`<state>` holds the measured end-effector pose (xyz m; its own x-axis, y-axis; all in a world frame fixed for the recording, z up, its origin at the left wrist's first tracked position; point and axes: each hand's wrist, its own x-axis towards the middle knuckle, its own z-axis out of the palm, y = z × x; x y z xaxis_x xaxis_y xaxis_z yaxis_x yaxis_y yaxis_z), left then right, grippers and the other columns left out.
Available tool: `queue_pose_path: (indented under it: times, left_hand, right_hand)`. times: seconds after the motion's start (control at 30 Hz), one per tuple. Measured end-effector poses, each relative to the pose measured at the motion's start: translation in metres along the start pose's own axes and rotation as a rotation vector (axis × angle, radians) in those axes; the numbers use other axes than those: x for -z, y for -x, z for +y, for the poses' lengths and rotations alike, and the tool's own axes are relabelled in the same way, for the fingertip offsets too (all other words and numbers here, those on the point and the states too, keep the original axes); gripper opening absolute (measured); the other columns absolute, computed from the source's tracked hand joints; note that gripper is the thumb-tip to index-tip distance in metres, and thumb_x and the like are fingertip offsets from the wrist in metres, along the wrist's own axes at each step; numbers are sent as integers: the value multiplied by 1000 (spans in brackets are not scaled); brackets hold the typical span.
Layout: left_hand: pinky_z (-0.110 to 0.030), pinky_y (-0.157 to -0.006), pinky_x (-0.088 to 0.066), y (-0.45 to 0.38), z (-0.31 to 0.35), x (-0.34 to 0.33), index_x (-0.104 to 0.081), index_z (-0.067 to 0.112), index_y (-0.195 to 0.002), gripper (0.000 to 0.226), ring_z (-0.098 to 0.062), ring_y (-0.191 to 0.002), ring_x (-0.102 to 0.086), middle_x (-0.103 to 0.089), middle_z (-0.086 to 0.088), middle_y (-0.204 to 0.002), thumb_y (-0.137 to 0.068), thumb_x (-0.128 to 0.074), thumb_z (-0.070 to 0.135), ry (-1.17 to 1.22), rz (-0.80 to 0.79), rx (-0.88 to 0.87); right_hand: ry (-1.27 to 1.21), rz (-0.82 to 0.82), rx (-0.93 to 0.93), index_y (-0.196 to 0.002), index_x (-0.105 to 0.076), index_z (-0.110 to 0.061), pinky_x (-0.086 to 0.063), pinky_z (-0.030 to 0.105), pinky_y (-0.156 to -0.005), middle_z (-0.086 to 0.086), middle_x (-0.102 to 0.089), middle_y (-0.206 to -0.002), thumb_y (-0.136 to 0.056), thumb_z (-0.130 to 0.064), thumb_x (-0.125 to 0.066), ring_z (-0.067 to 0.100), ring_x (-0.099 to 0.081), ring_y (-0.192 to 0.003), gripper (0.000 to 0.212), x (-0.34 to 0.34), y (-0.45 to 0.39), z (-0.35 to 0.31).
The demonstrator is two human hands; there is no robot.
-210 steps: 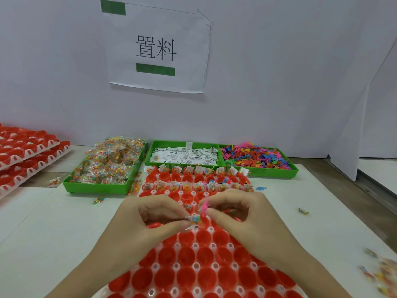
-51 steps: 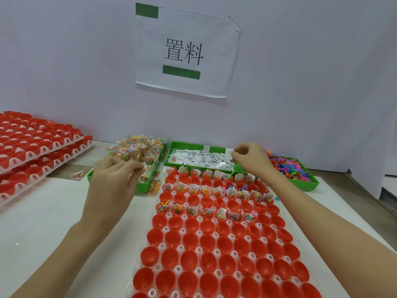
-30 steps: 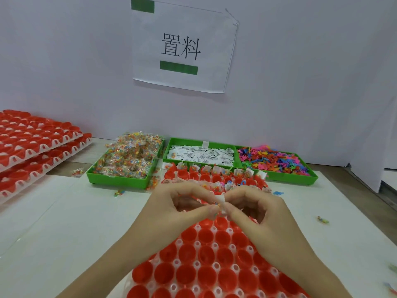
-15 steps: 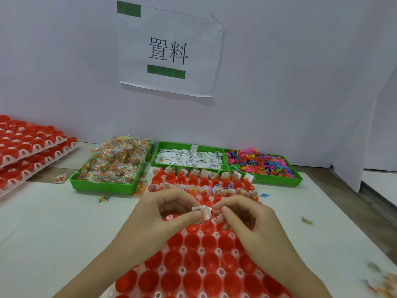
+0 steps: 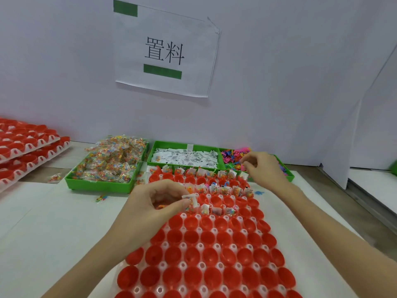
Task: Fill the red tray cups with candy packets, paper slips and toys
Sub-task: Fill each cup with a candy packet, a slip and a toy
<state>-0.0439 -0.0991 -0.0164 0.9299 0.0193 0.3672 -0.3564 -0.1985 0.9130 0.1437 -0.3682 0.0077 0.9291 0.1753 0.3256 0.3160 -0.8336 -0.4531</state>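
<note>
Far L: stacked red cup trays (image 5: 25, 145) at the counter (image 5: 53, 222) edge, w/ a loose candy packet (image 5: 54, 177) just beside them. Next, green bin of candy packets (image 5: 107, 162), heaped above its rim; another stray packet (image 5: 101, 198) lies on the counter in front of it.

L hand (image 5: 154, 203) sits over the red tray's (image 5: 204, 254) left side, about the 3rd row; fingers curled, thumb & index clamped on a white paper slip (image 5: 193, 200) together w/ a candy packet, right above the cups. Something orange shows under the palm, too small to tell what.

Centre: green bin of paper slips (image 5: 184, 157) behind the tray. Tray's far 2 rows plus part of the 3rd hold packets & slips; nearer cups are bare red. Printed sign (image 5: 165, 48) w/ green bars hangs on the wall above.

R: R hand (image 5: 261, 166) reaches into the green bin of plastic toys (image 5: 234, 157), fingers bent together, pinching among the toys; can't tell if one is actually gripped. A blue toy (image 5: 258, 192) lies on the counter just beside the tray's right edge.
</note>
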Motion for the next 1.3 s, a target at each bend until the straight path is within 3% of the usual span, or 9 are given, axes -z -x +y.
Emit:
queue_pose_path:
  times: [0.17, 0.33, 0.47, 0.57, 0.67, 0.77, 1.03, 1.13, 1.3]
  left_hand:
    - [-21, -77, -59, -3, -4, 3, -79, 27, -87, 11, -17, -81, -76, -79, -3, -86, -77, -83, 29, -13, 17, 3]
    - [-16, -74, -56, -4, -4, 2, -79, 27, -86, 11, -16, -79, -76, -79, -3, -85, -76, -84, 24, 7, 28, 6]
    - [-17, -75, -57, -3, -4, 0, -80, 24, -85, 10, -17, -81, -76, -79, -4, -86, -78, -85, 20, -6, 11, 16]
    - [-19, -76, -58, -2, -4, -1, -79, 18, -85, 9, -20, -82, -77, -79, -6, -85, -78, -85, 19, -3, 6, 29]
    - [-22, -77, -59, -1, -2, -1, -79, 18, -85, 10, -22, -82, -77, -79, -6, -85, -77, -85, 18, 1, 10, 36]
    - [-22, -78, -59, 0, 0, -3, -79, 23, -84, 9, -20, -82, -77, -79, -5, -85, -77, -85, 20, -5, 2, 26]
    - [-17, -74, -57, 0, 4, -1, -79, 25, -86, 11, -17, -80, -76, -79, -4, -84, -78, -85, 21, 1, 46, 20]
    - [-22, -76, -59, 1, 3, -3, -79, 26, -88, 12, -18, -80, -76, -78, -4, -84, -78, -85, 21, -9, 52, 15]
    - [-22, -74, -58, 5, 7, -10, -79, 26, -86, 13, -18, -79, -76, -78, -4, -82, -76, -87, 25, -4, 23, 2]
  right_hand:
    - [222, -113, 17, -113, -76, -11, -44, 22, -67, 11, -75, -114, -101, -12, -59, 8, -59, -68, 21, -15, -54, 24]
    - [431, -179, 58, -114, -77, -9, -55, 40, -96, 12, -74, -116, -98, -12, -65, 27, -69, -104, 20, -33, -78, 27]
    - [662, -153, 89, -101, -65, -3, -56, 41, -82, 18, -70, -107, -93, 8, -57, 34, -68, -101, 16, -43, -82, 17]
    - [701, -191, 96, -93, -57, -6, -46, 37, -73, 15, -66, -97, -94, 1, -59, 34, -65, -97, 7, -42, -85, 15]
    - [601, -206, 63, -68, -47, -8, -52, 37, -71, 7, -54, -70, -94, -10, -65, 29, -59, -77, 33, -39, -87, 24]
    - [379, -152, 17, -83, -74, 2, -55, 37, -73, 15, -73, -82, -96, -9, -63, 26, -68, -75, 21, -33, -80, 32]
    - [-223, 85, -97, -91, -79, -13, -47, 23, -65, -4, -74, -79, -96, -21, -68, 5, -61, -66, 15, -4, -40, 25]
    - [-501, -40, -72, -99, -79, -17, -49, 20, -67, -4, -78, -87, -95, -26, -71, 9, -68, -77, 13, 13, -7, -2]
    - [-639, -172, 54, -98, -80, -26, -55, 18, -69, -4, -78, -91, -91, -31, -74, 7, -72, -83, 10, 25, 65, -48]
